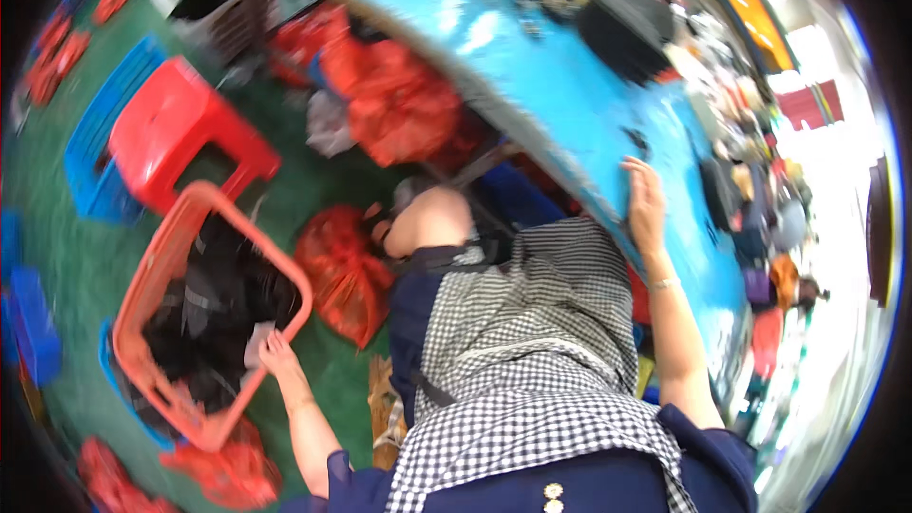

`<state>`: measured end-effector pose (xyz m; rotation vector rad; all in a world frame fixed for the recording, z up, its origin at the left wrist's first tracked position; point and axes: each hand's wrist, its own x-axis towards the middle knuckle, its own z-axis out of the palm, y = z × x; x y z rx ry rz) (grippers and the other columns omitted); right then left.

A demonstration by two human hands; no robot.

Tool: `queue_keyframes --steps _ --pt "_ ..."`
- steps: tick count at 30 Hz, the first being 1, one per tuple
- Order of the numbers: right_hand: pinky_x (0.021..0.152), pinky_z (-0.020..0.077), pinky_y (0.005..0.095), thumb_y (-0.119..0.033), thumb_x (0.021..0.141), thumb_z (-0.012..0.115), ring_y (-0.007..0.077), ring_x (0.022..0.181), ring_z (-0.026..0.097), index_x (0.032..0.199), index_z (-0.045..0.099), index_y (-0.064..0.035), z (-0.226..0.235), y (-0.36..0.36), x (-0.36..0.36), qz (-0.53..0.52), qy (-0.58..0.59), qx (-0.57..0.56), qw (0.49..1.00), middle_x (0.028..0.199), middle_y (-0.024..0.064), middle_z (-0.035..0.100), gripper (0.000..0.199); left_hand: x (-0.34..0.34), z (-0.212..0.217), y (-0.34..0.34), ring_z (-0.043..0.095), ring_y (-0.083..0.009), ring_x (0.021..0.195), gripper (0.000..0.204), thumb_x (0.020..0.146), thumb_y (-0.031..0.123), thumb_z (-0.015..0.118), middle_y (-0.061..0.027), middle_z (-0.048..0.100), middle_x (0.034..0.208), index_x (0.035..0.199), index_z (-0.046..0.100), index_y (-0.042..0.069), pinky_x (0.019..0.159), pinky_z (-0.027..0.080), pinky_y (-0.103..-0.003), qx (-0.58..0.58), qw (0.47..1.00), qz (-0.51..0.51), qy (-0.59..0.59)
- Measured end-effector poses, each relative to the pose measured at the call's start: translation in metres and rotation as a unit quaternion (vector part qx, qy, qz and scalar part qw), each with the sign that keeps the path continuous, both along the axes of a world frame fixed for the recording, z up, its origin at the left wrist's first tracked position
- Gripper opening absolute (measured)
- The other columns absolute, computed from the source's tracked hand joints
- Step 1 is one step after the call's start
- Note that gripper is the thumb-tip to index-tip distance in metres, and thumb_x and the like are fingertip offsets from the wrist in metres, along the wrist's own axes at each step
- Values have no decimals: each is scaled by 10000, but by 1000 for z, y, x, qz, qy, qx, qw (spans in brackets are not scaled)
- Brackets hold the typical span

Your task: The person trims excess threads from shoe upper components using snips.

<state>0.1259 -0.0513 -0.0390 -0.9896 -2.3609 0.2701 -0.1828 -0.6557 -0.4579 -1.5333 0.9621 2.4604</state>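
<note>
At the near right rim of an orange plastic basket (297, 280), my left hand (277, 355) closes its fingers on a small pale flat piece (256, 344). Blur hides what that piece is. Dark, black items (204, 309) fill the inside of the basket. Over on the right, my right hand (646, 201) is stretched out with straight fingers at the blue tabletop (532, 76), holding nothing. A small black item (636, 140) lies just beyond its fingertips.
A red stool (171, 119) and a blue chair (95, 147) stand beyond the basket. Tied red bags (344, 271) sit on the green floor near my legs, and more red bags (399, 100) are under the table. A black box-shaped item (622, 28) rests on the tabletop.
</note>
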Motion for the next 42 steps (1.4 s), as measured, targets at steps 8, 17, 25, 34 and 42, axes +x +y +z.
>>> queue_keyframes --steps 8,17,25,34,42 --pt "899 504 302 -216 1074 443 142 916 646 1119 651 -8 3 -10 43 -71 378 -179 906 1013 89 730 298 68 192 256 617 -132 837 363 959 137 620 -56 658 1018 1303 540 54 806 503 -279 47 812 -523 255" --pt "600 476 232 -208 1061 482 91 644 571 1133 649 -18 7 -58 219 -159 376 -309 859 770 14 646 263 163 411 423 615 -85 831 88 943 -14 614 -25 664 909 1017 662 -12 766 491 -223 30 436 -642 630" --pt "784 503 279 -198 994 598 108 872 601 1146 644 -4 45 75 356 -229 472 -201 827 1001 36 659 251 249 464 484 648 -183 727 88 868 -37 668 -108 668 818 949 680 -6 683 511 -289 -93 256 -628 729" --pt "1005 471 381 -598 794 750 286 1183 606 1308 557 77 51 314 391 -425 132 -190 875 1267 232 618 870 314 438 523 630 -150 649 146 836 -59 694 -87 684 804 959 695 21 601 498 -264 -117 189 -652 725" --pt "1081 376 435 -637 605 861 313 1375 420 1486 396 -27 68 335 402 -319 163 -502 788 1514 155 420 1168 313 439 524 625 -146 606 120 840 -57 682 -90 682 739 932 701 19 558 486 -262 -127 196 -637 735"
